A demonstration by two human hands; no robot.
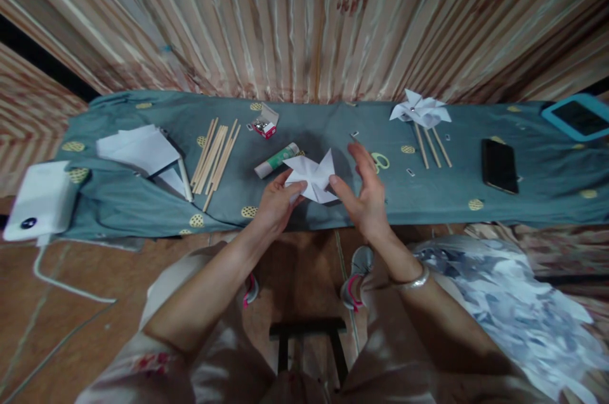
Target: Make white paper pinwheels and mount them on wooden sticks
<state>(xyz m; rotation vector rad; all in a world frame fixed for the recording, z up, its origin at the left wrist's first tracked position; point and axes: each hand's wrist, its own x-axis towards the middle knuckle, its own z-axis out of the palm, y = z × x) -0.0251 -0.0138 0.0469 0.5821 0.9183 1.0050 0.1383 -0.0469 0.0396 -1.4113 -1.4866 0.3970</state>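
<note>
A folded white paper pinwheel [311, 177] lies at the near edge of the grey-blue cloth [143, 201]. My left hand [276, 204] pinches its left side between thumb and fingers. My right hand [364, 191] touches its right edge with the thumb, the other fingers spread and raised. A glue stick [276, 160] lies just behind the paper. Green-handled scissors [380, 161] sit right behind my right hand.
A bundle of wooden sticks [214, 153], white paper sheets [137, 149] and a small red box of pins [265, 125] lie to the left. Finished pinwheels on sticks [421, 113], a black phone [498, 165] and a tablet [578, 115] lie to the right. A white device [40, 198] sits far left.
</note>
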